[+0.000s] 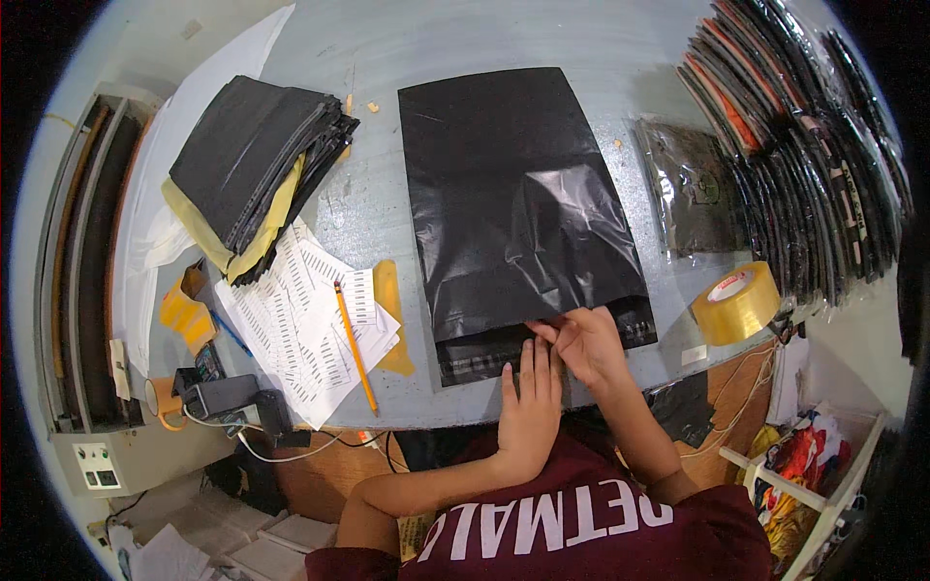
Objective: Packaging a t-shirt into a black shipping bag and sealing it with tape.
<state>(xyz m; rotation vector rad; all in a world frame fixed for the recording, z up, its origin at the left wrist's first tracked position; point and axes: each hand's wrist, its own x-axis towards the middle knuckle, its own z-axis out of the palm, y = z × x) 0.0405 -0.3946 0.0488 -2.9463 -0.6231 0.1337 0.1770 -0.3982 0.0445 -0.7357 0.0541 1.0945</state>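
Observation:
A large black plastic mailing bag (504, 174) lies lengthwise on the grey table, with its mouth toward me. A strip along its near end, the flap, shows below the mouth's edge. My left hand (533, 397) rests on this near strip with its fingers stretched out and pressing flat. Just to its right, my right hand (589, 349) is closed in a pinch on the bag's upper edge, the thumb and forefinger at the mouth. Its fingertips nearly meet those of my left hand. What lies inside the bag, if anything, is hidden.
A pile of folded black bags (262, 155) stands at left. Nearer are printed sheets (300, 310), an orange pencil (355, 344) and a black device (221, 395) with cables. At right lie a tape roll (736, 302), a clear-wrapped dark packet (688, 184) and rows of packed garments (794, 194).

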